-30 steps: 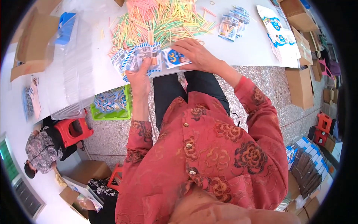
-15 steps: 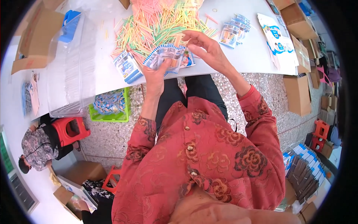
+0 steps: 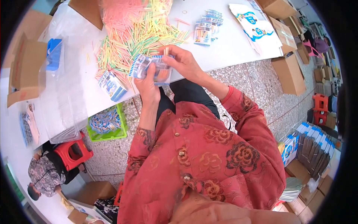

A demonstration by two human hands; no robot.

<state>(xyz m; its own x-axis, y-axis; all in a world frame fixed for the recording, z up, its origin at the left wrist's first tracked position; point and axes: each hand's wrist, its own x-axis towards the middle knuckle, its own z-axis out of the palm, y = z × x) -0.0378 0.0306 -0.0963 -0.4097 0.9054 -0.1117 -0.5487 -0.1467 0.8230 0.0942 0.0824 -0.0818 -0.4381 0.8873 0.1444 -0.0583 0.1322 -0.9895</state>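
Both closer together than before: left hand (image 3: 148,89) grips packets (image 3: 162,75), right hand (image 3: 183,64) pinches sticks (image 3: 166,51).

Left hand (image 3: 148,89) and right hand (image 3: 186,66) at the table's (image 3: 233,50) near edge: two.
Held packets (image 3: 139,67): at least two, overlapping.
Stick pile (image 3: 140,41): one, its sticks too many to count.
Packet stack (image 3: 111,85) by the near edge: one, layers uncountable.
Fanned packets (image 3: 202,33) toward the right edge: at least three.
Green crate (image 3: 108,136) below the near edge: one.
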